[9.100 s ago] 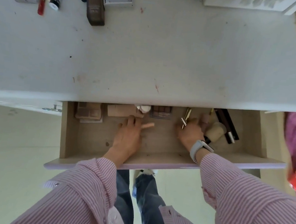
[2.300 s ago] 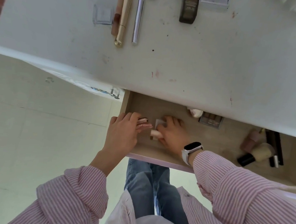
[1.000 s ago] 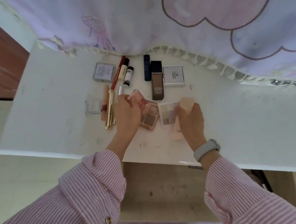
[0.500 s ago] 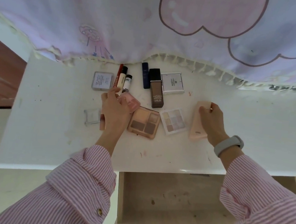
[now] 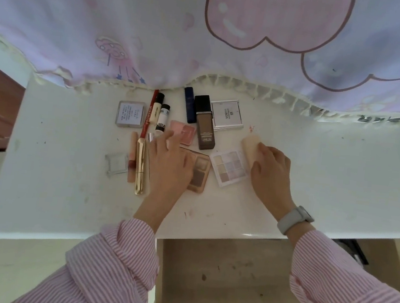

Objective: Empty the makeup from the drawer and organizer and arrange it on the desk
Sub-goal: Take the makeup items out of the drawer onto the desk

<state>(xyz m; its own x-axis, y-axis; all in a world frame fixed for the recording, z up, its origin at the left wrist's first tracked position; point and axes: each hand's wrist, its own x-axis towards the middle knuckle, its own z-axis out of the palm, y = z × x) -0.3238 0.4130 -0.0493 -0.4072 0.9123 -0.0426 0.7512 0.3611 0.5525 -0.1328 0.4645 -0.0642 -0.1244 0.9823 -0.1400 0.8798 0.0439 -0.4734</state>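
1. Makeup lies in a bunch on the white desk [image 5: 339,180], above the pulled-out drawer [image 5: 225,277].
2. The left hand [image 5: 169,170] rests with loose fingers on the brown palette [image 5: 200,173].
3. The right hand [image 5: 269,176] grips the cream tube [image 5: 250,145] beside the pale palette [image 5: 229,168].

The right hand [image 5: 269,176] now brings the peach tube [image 5: 250,145] back against the pale eyeshadow palette [image 5: 229,168]. The left hand [image 5: 168,165] now covers the brown palette [image 5: 199,173], fingers seemingly off the pink blush [image 5: 183,131].

Soft even daylight, wide-angle warp, slight blur
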